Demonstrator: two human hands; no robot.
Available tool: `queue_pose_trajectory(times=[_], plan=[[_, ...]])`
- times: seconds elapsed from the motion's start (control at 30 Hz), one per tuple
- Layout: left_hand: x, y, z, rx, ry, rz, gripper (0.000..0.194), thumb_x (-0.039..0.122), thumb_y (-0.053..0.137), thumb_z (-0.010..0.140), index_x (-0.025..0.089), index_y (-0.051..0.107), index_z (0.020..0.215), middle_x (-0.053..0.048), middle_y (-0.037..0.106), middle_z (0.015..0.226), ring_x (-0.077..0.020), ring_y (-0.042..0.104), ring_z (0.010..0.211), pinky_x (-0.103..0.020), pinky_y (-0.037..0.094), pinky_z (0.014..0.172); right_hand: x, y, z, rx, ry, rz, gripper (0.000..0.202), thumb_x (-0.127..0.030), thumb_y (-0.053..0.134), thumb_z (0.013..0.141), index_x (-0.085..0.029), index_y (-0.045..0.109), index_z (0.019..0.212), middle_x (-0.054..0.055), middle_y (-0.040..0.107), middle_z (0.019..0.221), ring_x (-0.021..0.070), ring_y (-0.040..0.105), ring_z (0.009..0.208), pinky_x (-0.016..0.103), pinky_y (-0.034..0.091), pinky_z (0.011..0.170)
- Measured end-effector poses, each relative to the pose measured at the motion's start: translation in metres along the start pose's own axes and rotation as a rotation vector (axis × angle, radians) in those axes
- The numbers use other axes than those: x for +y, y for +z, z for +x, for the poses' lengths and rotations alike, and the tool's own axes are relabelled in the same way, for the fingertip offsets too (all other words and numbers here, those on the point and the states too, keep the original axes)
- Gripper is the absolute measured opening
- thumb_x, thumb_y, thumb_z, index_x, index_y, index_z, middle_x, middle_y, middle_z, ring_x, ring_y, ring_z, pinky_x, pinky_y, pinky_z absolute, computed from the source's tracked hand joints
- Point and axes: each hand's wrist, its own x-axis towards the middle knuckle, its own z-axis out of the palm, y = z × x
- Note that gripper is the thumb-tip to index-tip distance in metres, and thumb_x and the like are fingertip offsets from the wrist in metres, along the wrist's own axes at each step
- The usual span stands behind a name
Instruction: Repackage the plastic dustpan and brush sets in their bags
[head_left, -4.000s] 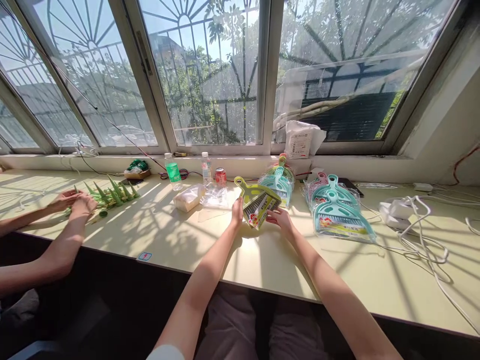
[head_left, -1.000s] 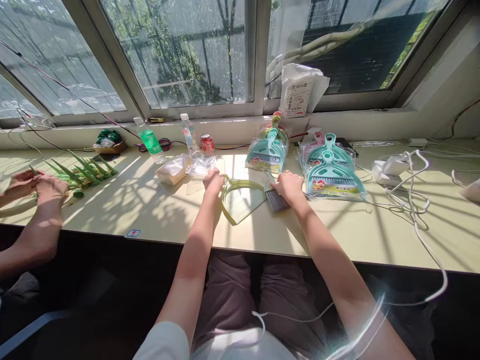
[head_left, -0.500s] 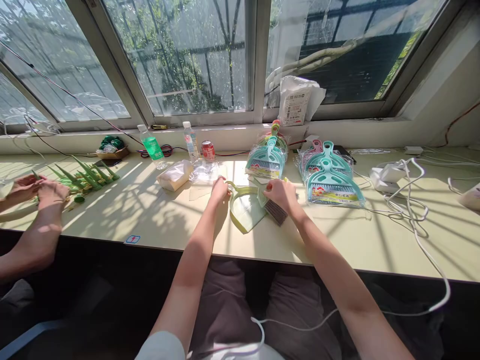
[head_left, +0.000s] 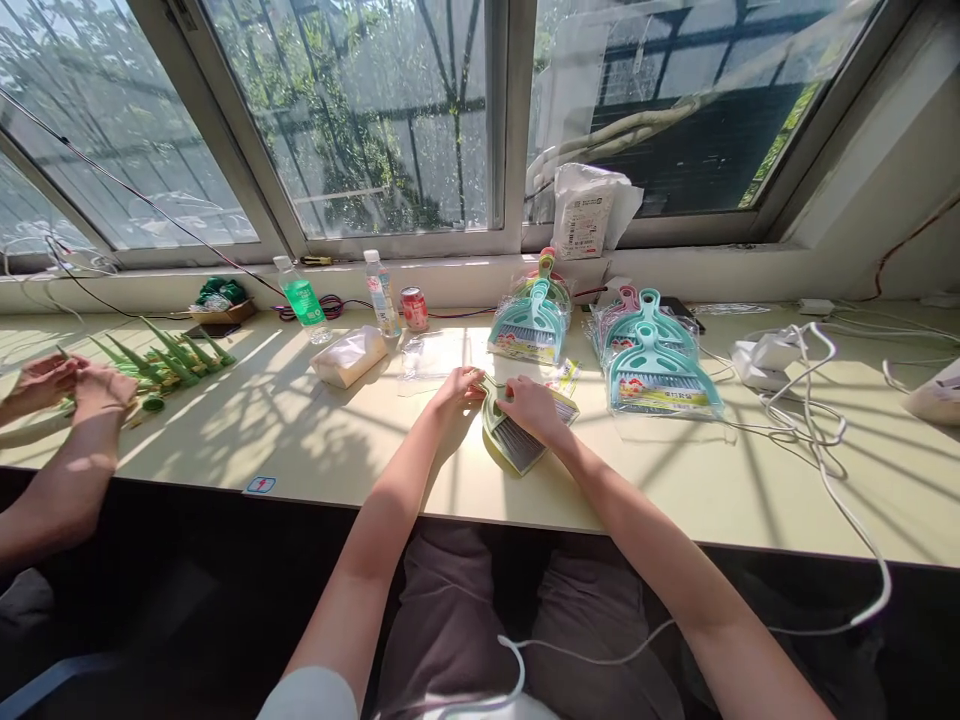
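Note:
On the pale green counter (head_left: 315,450) lies a small yellow-green dustpan (head_left: 501,452) with a grey-bristled hand brush (head_left: 521,441) laid in it. My left hand (head_left: 459,385) pinches the dustpan's handle at its far end. My right hand (head_left: 529,408) presses on top of the brush, covering its handle. A printed card label (head_left: 564,392) lies just right of my right hand. An empty clear bag (head_left: 429,356) lies beyond my left hand.
Bagged teal brush-and-dustpan sets lie in two stacks (head_left: 529,325) (head_left: 654,362) behind. Two bottles (head_left: 300,295) (head_left: 381,280), a red can (head_left: 412,308) and a wrapped white bundle (head_left: 349,356) stand left. White cables (head_left: 810,420) sprawl right. Another person's hands (head_left: 71,385) work on green spikes (head_left: 169,350) at far left.
The set was first held bagged with its label; a second ago the pan and brush lay apart. My right hand has since brought the brush leftward into the dustpan.

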Motion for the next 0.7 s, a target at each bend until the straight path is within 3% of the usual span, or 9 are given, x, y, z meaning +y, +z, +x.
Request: queue_pose_trajectory(times=[0.17,0.3,0.5,0.7], plan=[[0.014,0.002,0.038,-0.026,-0.196,0.127,0.028,0.025,0.096,0.079,0.022,0.074,0.096,-0.007,0.075,0.084,-0.0219,0.072,0.076,-0.037,0.062,0.083,-0.001,0.008,0.005,0.027,0.001,0.008,0.020,-0.030,0.063,0.114,-0.018,0.078,0.119,0.014,0.078,0.134,0.0251,0.077,0.113,0.030,0.052,0.089],[0.014,-0.003,0.054,-0.013,-0.176,0.109,0.036,0.016,0.100,0.064,0.023,0.074,0.088,-0.005,0.076,0.078,-0.0191,0.068,0.070,-0.038,0.062,0.084,0.003,0.007,0.007,0.022,-0.053,-0.001,0.021,-0.034,0.066,0.113,-0.018,0.079,0.119,0.013,0.079,0.133,0.0249,0.077,0.114,0.029,0.050,0.084],[0.007,-0.004,0.050,0.088,-0.201,0.066,0.042,0.007,0.096,0.063,0.023,0.072,0.093,-0.007,0.076,0.083,-0.0239,0.072,0.076,-0.042,0.060,0.088,0.002,0.013,0.008,0.033,-0.086,-0.005,0.021,-0.034,0.067,0.112,-0.019,0.081,0.116,0.012,0.080,0.129,0.0253,0.079,0.110,0.030,0.050,0.081],[0.016,0.007,0.049,0.149,-0.127,0.114,0.051,0.026,0.092,0.076,0.026,0.073,0.122,-0.009,0.074,0.100,-0.0257,0.074,0.086,-0.041,0.063,0.087,0.005,0.021,0.013,0.176,0.000,0.111,0.014,-0.031,0.072,0.106,-0.020,0.080,0.108,0.012,0.082,0.124,0.0262,0.078,0.105,0.032,0.053,0.084]])
